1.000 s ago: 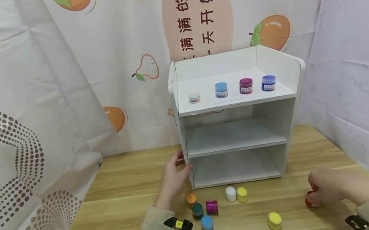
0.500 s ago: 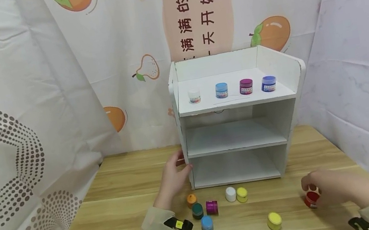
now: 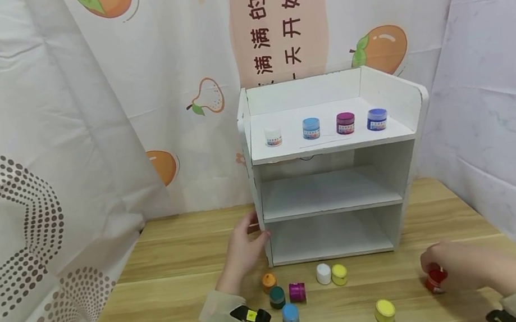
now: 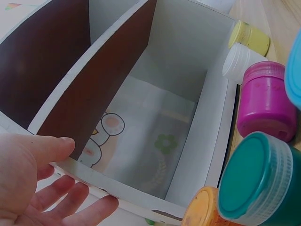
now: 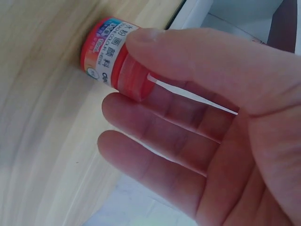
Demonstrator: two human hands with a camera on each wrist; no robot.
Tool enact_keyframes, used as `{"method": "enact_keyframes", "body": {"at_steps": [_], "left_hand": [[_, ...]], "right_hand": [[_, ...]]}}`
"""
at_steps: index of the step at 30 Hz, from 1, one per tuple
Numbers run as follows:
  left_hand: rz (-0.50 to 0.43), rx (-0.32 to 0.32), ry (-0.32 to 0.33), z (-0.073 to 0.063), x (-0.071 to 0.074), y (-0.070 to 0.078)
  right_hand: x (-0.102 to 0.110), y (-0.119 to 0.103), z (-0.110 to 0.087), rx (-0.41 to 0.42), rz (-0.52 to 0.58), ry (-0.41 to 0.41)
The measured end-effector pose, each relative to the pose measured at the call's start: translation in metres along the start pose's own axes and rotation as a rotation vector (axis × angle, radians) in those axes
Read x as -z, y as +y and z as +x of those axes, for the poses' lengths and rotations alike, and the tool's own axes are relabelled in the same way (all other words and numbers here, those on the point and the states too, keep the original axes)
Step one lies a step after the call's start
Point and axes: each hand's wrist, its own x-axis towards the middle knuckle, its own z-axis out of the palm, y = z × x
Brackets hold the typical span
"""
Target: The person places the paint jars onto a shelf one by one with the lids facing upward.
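My left hand holds the left side panel of a white shelf unit, thumb at the front edge, fingers along the outside. In the left wrist view the thumb and fingers lie either side of that edge. My right hand pinches a small red paint jar at the right of the table. The right wrist view shows the thumb on the red jar near its lid, the label facing up and the lid end towards the palm. The other fingers extend below it.
In front of the shelf unit lie orange, dark green, purple, blue, white and yellow jars. Another yellow jar stands nearer. White, light blue, magenta and dark blue jars line the top shelf. Curtains surround the table.
My right hand has shifted slightly left and changed its hold on the red jar, which now stands tilted in the fingers. The left hand stays on the shelf unit.
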Motion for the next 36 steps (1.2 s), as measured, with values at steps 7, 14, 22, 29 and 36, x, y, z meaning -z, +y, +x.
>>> {"method": "enact_keyframes", "body": {"at_steps": [7, 14, 22, 29, 36], "left_hand": [[-0.008, 0.004, 0.003, -0.001, 0.001, 0.0], [-0.002, 0.008, 0.004, -0.001, 0.002, -0.001], [-0.002, -0.002, -0.001, -0.001, 0.002, -0.001], [0.011, 0.001, -0.008, 0.0, 0.002, -0.002], [0.012, -0.011, -0.009, 0.0, 0.002, -0.001]], "right_hand": [[0.013, -0.004, 0.007, 0.062, -0.024, 0.043], [0.041, -0.022, 0.018, 0.085, -0.083, 0.089], [0.078, -0.056, 0.032, 0.099, -0.147, 0.127], [0.104, -0.075, 0.044, 0.099, -0.259, 0.227], [0.124, -0.087, 0.058, 0.017, -0.31, 0.284]]}}
